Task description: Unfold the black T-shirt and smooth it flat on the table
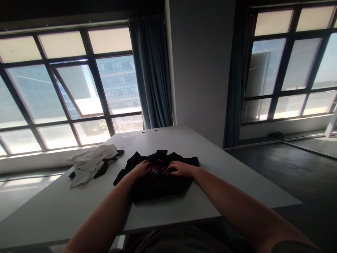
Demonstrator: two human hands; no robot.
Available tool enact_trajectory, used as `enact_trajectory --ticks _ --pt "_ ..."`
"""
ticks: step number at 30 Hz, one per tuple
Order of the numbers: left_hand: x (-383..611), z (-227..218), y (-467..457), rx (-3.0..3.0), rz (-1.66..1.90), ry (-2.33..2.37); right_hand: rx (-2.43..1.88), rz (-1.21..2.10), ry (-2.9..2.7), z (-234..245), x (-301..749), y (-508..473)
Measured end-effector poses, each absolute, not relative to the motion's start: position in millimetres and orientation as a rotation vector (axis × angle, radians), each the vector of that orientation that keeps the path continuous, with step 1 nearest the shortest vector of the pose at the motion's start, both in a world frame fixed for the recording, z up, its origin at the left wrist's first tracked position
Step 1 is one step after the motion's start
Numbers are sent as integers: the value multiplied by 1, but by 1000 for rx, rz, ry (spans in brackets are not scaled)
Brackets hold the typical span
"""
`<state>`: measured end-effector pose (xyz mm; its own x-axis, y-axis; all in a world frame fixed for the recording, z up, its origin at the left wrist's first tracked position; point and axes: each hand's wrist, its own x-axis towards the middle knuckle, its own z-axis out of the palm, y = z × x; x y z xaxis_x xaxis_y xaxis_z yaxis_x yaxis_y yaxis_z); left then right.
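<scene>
I take the black shirt as my landmark: it lies bunched on the counter, pink lettering facing up. My left hand rests palm-down on the shirt's left half, my right hand on its right half, fingers slightly bent; whether either pinches cloth, I can't tell from here. I judge this to be a smoothing step, so I'd use light, even pressure, draw both hands apart from the shirt's middle and work the folds toward its edges (dark fabric hides creases, so feel beats sight). Left of the shirt lies a crumpled white garment with dark cloth under or tangled in it; I can't make out which. The shirt's folds sink into black, its collar and hem escape me, and my left forearm covers part of its near left side. The lettering is too blurred to read fully.
</scene>
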<state>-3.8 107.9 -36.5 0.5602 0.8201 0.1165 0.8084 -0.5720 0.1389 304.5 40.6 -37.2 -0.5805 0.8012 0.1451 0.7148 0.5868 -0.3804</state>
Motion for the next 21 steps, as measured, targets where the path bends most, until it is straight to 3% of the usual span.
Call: enact_trajectory --ticks 21 --pt "-2 -33 104 2677 278 1434 -1279 453 -2496 -23 300 26"
